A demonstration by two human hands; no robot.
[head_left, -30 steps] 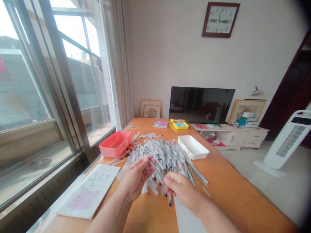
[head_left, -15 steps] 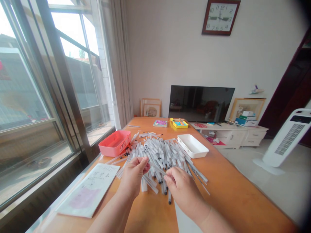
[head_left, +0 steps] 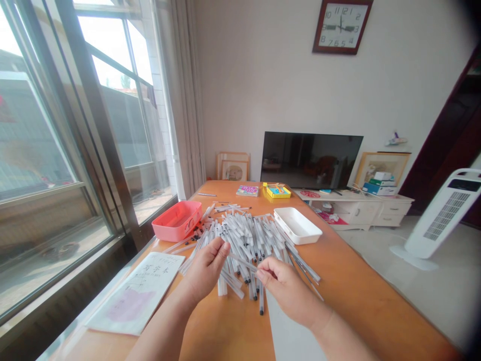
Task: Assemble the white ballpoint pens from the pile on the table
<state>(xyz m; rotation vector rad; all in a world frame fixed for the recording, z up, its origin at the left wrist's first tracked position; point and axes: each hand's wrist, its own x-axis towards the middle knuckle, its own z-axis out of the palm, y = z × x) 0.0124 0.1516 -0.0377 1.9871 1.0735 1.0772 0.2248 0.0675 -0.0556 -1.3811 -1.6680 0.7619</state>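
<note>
Honestly, the left hand (head_left: 206, 271) and right hand (head_left: 283, 288) pinch one slim translucent plastic pen tube (head_left: 243, 262) over the near side of a big clear-and-black plastic pen heap (head_left: 246, 233); seemingly mid-handling, loads left loose.

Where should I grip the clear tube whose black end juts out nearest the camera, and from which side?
Probably pinch the clear tube across its sides, just behind the black end, coming from the near side. That end points toward the camera and sticks out past the pile, while the rest runs back among other tubes.
</note>
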